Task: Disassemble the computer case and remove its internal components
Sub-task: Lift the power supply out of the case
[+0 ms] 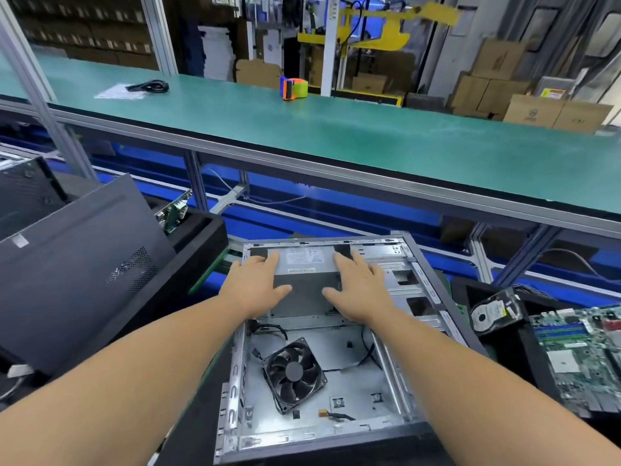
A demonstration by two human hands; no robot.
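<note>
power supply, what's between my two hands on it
In the head view, only the bare grey top of the power supply lies between the left hand and the right hand; its label sits further up, between the fingertips.

This is a factory floor, an electronics assembly or teardown line. A long green-matted workbench (336, 129) on aluminium framing runs across the middle of the frame, with a tape dispenser (293, 88) on it. Stacked cardboard boxes (497, 85) fill the upper right, and shelves of cartons (84, 31) the upper left. At lower centre lies an opened computer case (319, 348), with a bare motherboard (581, 351) at right.
</note>
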